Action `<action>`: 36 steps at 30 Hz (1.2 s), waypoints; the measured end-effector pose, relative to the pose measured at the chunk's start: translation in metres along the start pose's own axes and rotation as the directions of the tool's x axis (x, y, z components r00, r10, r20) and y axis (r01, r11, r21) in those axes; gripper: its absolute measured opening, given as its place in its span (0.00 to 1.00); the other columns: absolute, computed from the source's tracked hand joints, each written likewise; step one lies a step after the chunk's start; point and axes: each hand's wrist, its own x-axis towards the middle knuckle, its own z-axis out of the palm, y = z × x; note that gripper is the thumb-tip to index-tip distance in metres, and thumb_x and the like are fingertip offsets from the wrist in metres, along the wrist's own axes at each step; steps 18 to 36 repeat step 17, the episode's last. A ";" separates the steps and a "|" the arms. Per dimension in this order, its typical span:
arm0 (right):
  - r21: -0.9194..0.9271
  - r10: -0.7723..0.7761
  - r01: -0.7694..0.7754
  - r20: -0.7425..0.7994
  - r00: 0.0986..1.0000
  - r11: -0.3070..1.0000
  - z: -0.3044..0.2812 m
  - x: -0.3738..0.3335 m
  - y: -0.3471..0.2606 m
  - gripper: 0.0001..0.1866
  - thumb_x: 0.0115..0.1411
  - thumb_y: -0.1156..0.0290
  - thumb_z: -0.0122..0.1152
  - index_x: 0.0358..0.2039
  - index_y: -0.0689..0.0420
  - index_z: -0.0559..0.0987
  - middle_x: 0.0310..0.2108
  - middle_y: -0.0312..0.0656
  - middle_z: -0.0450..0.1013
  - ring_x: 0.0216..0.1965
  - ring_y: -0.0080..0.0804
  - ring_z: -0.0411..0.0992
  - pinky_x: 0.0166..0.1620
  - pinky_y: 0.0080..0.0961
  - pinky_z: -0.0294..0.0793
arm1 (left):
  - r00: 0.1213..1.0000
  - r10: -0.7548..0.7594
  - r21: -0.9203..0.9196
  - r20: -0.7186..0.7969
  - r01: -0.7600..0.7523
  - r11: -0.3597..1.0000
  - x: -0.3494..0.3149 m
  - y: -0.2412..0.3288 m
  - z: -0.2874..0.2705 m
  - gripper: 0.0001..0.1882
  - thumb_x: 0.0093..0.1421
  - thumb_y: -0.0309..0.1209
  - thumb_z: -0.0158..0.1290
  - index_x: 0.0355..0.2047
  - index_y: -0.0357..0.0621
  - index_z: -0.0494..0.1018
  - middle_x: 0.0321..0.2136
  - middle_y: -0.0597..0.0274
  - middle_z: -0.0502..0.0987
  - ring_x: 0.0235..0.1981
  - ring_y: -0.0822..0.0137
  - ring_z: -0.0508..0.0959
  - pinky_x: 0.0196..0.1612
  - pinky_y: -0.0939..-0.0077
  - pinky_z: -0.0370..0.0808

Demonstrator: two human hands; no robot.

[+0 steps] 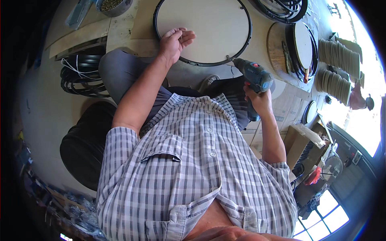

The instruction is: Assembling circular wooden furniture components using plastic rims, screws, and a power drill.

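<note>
Your left hand (173, 41) rests on the near edge of a round white panel with a black rim (203, 30), fingers curled and fingertips pinched together as if on something small; what it is cannot be made out. Your right hand (257, 100) is closed around the grip of a blue cordless drill (253, 78), its bit touching the black rim at the panel's near right edge. A slip of the bit off that narrow rim could gouge the panel or run toward your left hand. The panel lies flat on a pale tabletop (120, 32). Room is tight: more black-rimmed discs (303, 46) sit to the right, stacked pale rings (337, 52) beyond, black hoops (80, 74) to the left.
</note>
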 end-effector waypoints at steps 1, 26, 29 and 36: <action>-0.006 0.017 -0.017 0.004 1.000 1.000 0.000 0.001 -0.002 0.12 0.58 0.74 0.65 0.42 0.63 0.79 0.26 0.36 0.74 0.23 0.23 0.72 0.29 0.22 0.73 | 1.000 -0.005 -0.005 -0.002 0.005 1.000 0.001 0.000 0.001 0.11 0.72 0.28 0.38 0.43 0.37 0.70 0.40 0.47 0.81 0.43 0.56 0.83 0.46 0.66 0.82; -0.632 0.016 0.115 0.198 0.980 0.766 -0.035 0.037 -0.063 0.14 0.56 0.63 0.64 0.41 0.56 0.80 0.31 0.52 0.79 0.37 0.45 0.80 0.42 0.38 0.77 | 0.999 0.034 0.122 0.004 -0.034 0.992 0.000 -0.004 0.000 0.13 0.72 0.35 0.48 0.46 0.37 0.73 0.34 0.52 0.83 0.35 0.58 0.85 0.41 0.68 0.84; -0.632 0.016 0.115 0.198 0.980 0.766 -0.035 0.037 -0.063 0.14 0.56 0.63 0.64 0.41 0.56 0.80 0.31 0.52 0.79 0.37 0.45 0.80 0.42 0.38 0.77 | 0.999 0.034 0.122 0.004 -0.034 0.992 0.000 -0.004 0.000 0.13 0.72 0.35 0.48 0.46 0.37 0.73 0.34 0.52 0.83 0.35 0.58 0.85 0.41 0.68 0.84; -0.632 0.016 0.115 0.198 0.980 0.766 -0.035 0.037 -0.063 0.14 0.56 0.63 0.64 0.41 0.56 0.80 0.31 0.52 0.79 0.37 0.45 0.80 0.42 0.38 0.77 | 0.999 0.034 0.122 0.004 -0.034 0.992 0.000 -0.004 0.000 0.13 0.72 0.35 0.48 0.46 0.37 0.73 0.34 0.52 0.83 0.35 0.58 0.85 0.41 0.68 0.84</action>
